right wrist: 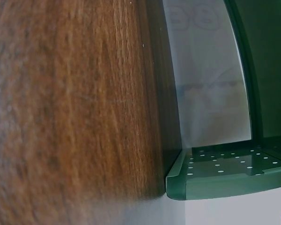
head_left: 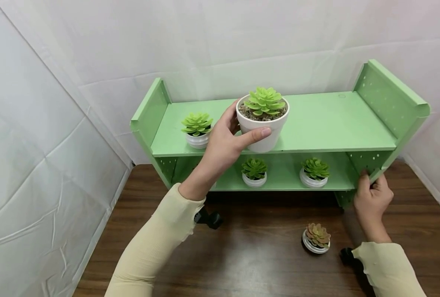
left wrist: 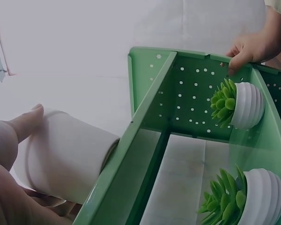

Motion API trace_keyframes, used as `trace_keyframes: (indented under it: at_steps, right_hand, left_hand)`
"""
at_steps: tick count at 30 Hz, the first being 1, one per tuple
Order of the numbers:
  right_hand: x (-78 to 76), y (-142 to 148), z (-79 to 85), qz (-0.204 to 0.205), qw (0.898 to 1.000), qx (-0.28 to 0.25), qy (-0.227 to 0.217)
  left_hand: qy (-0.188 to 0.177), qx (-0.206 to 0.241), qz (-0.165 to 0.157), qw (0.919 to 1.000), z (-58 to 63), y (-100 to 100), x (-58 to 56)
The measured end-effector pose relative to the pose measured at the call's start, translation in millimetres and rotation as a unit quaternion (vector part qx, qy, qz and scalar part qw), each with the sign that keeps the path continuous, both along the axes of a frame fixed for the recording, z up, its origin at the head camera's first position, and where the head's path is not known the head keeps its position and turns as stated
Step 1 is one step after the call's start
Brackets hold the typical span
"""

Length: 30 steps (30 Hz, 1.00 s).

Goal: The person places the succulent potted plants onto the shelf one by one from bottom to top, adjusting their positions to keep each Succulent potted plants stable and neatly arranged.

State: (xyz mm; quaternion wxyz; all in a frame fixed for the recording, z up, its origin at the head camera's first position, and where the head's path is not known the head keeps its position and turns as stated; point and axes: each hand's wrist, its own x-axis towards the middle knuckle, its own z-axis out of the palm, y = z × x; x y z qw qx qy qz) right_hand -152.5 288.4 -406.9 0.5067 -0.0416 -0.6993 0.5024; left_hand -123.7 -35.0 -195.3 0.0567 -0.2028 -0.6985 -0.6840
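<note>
My left hand (head_left: 223,138) grips a white pot with a bright green succulent (head_left: 264,103), thumb across its front. The pot overlaps the front of the upper shelf (head_left: 327,123) in the head view. In the left wrist view, the base of the white pot (left wrist: 68,154) is right at the green shelf edge. Low on the rack's right side panel (head_left: 391,99), my right hand (head_left: 374,200) holds the front edge between thumb and fingers. The right wrist view shows mostly the wooden table (right wrist: 75,103) and the perforated green panel (right wrist: 225,168).
A small succulent in a ribbed pot (head_left: 197,132) stands on the upper shelf, left of the hand. Below, the lower shelf bears a green succulent (head_left: 254,171) and another one (head_left: 315,171). A brownish succulent (head_left: 317,237) stands on the table (head_left: 264,264) in front.
</note>
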Motion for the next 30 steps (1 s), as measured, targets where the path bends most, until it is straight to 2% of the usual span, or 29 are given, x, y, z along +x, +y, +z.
trace_keyframes:
  at_steps: [12,21,30]
  right_hand:
    - [1.4,-0.5,-5.1,-0.003,1.0,-0.006,0.002]
    - [-12.0,17.0,-26.6,-0.013,1.0,0.009,-0.003]
    - [-13.0,12.7,-21.3,-0.012,1.0,-0.001,-0.014]
  left_hand:
    - [0.011,0.006,0.01,0.9999,-3.6,0.7,0.8]
    - [0.038,-0.007,0.031,0.9988,-7.4,-1.6,9.3]
    - [0.047,0.009,0.027,0.9985,-14.7,-5.0,17.2]
